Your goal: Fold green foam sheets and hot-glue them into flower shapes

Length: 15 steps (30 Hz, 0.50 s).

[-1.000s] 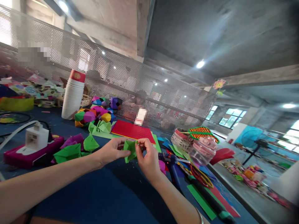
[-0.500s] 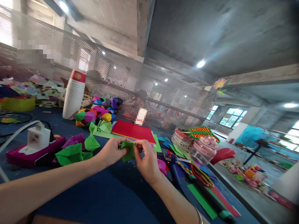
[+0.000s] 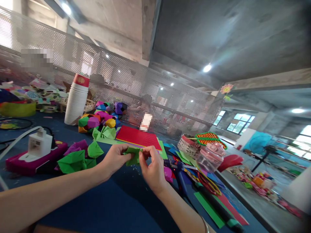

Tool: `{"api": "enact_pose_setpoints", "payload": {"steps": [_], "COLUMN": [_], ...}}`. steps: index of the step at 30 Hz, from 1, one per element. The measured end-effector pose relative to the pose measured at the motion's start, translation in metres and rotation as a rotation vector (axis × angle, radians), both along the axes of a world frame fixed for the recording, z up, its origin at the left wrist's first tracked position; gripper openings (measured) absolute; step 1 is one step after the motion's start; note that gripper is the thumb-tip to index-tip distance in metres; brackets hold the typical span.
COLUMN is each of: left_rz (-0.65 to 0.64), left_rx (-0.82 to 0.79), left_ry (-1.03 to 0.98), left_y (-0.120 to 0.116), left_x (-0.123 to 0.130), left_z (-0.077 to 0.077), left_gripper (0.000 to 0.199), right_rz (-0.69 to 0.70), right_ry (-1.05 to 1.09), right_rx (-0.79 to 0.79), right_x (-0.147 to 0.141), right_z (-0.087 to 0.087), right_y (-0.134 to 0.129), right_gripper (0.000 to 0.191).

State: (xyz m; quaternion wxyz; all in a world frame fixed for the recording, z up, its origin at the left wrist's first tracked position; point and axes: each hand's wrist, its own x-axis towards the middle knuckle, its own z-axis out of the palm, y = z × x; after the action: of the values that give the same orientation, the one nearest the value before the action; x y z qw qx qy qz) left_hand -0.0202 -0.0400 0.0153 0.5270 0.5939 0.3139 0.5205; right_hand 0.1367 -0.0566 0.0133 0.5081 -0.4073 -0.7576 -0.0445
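A small folded piece of green paper (image 3: 132, 157) is held up above the blue table between both hands. My left hand (image 3: 117, 160) pinches its left side between thumb and fingers. At its right edge, my right hand (image 3: 153, 168) grips it with thumb and fingertips, which hide part of that edge. Folded green and purple paper pieces (image 3: 74, 159) lie to the left of my left forearm. Beyond the hands rests a stack of red paper sheets (image 3: 139, 137). Just right of my right hand is a blue glue gun (image 3: 178, 166).
A purple power strip (image 3: 14, 161) with a white plug (image 3: 39, 142) sits at left, near a tall stack of paper cups (image 3: 77, 100). Colourful folded paper balls (image 3: 90, 122) stand behind. At right are a pink clear jar (image 3: 211, 157), a woven basket (image 3: 188, 145) and a black-handled tool (image 3: 216, 205).
The green paper has tilted a little flatter between my fingers. Both hands keep their hold in nearly the same place, and the view has shifted very slightly.
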Motion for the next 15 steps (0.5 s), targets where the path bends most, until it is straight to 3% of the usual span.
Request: {"api": "enact_pose_setpoints", "payload": {"steps": [8,15], "left_rz": [0.060,0.098], "left_rx": [0.223,0.377], "left_ry": [0.194,0.275], "left_y": [0.0059,0.0091], "left_x": [-0.0019,-0.0024], "left_z": [-0.0060,-0.0081], "left_gripper": [0.016,0.026], "right_rz": [0.022,0.097], "right_ry": [0.003,0.084], "right_rx": [-0.047,-0.082], "right_x": [-0.0011,0.0000], "right_z": [0.0019,-0.0014], "right_y": [0.0004,0.0041], "right_gripper": [0.013,0.011]}}
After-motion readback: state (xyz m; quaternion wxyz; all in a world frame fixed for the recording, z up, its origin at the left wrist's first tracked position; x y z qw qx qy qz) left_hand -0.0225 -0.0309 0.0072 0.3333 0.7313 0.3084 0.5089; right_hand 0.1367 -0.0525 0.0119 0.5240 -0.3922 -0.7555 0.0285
